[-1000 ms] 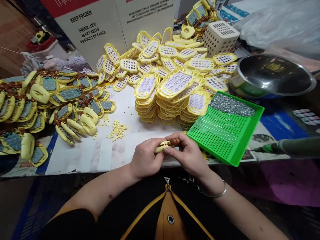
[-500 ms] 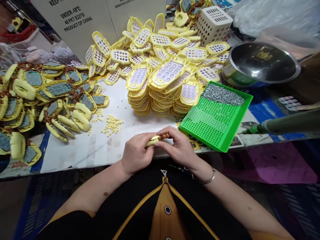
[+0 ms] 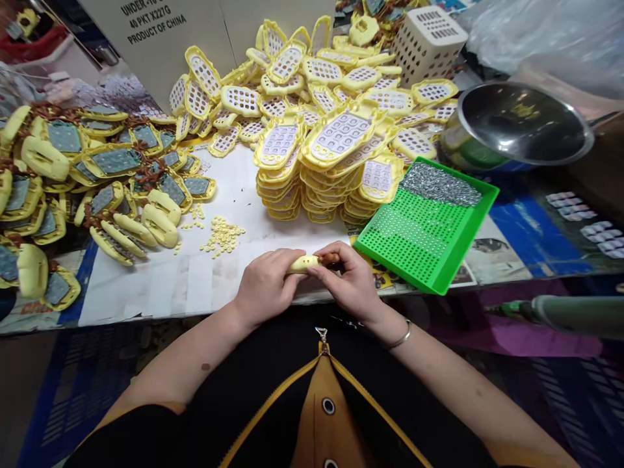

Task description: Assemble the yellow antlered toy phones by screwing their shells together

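Note:
Close to the table's front edge, a small yellow plastic toy-phone casing [image 3: 303,264] with a brown piece [image 3: 328,259] at its right end is held between my two hands. My left hand [image 3: 266,286] is closed round the left end of the casing. With thumb and fingers, my right hand [image 3: 351,283] grips the right end by the brown piece. Much of the casing is covered by the fingers. Beyond the hands stand stacks of yellow phone shells [image 3: 279,188] with lilac keypads. Loose small yellow buttons [image 3: 224,235] lie to the left.
A green perforated tray [image 3: 444,276] holding small silvery screws [image 3: 436,184] lies to the right, below a metal bowl [image 3: 582,151]. Shells with grey boards [image 3: 114,161] pile up at left. A grey-green cylindrical tool [image 3: 575,314] hangs at right. A cardboard box [image 3: 195,58] stands behind.
The casing has been turned in my hands, showing more of its smooth yellow side. The cylindrical tool at right appears lower. The view has shifted slightly.

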Demonstrator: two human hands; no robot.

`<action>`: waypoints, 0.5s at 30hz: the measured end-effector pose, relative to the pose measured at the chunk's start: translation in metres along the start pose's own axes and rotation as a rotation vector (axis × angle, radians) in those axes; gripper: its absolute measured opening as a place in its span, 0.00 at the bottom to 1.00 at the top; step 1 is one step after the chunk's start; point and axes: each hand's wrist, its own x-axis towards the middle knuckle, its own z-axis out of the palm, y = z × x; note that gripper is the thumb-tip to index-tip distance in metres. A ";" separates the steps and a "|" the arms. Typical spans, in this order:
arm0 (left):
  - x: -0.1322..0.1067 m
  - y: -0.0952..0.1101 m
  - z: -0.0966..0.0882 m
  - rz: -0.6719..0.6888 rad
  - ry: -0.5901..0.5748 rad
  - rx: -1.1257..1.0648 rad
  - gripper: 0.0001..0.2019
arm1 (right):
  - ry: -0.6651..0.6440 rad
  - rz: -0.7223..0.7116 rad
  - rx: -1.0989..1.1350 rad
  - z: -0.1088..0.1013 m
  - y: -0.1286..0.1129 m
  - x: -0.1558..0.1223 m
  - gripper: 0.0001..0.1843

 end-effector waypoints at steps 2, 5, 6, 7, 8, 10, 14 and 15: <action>-0.003 0.001 0.004 0.023 0.019 -0.028 0.16 | -0.018 0.018 -0.004 0.002 0.003 -0.003 0.14; 0.000 0.003 0.013 0.005 0.084 -0.027 0.16 | 0.060 0.054 0.009 0.007 0.008 -0.004 0.14; 0.001 0.003 0.014 -0.015 0.083 -0.029 0.16 | 0.086 0.064 0.023 0.008 0.010 -0.004 0.14; 0.002 0.001 0.014 -0.034 0.066 -0.042 0.15 | 0.096 0.072 0.038 0.009 0.011 -0.004 0.15; 0.003 -0.001 0.012 -0.055 0.041 -0.064 0.14 | 0.088 0.077 0.054 0.009 0.013 -0.004 0.15; 0.000 -0.007 0.007 -0.101 -0.003 -0.131 0.14 | 0.062 0.075 0.079 0.008 0.015 -0.004 0.15; -0.014 -0.017 0.003 -0.139 0.052 -0.260 0.12 | 0.055 0.046 0.101 0.006 0.021 -0.007 0.15; -0.017 -0.018 0.004 -0.127 0.086 -0.269 0.11 | 0.061 0.033 0.098 0.006 0.023 -0.009 0.15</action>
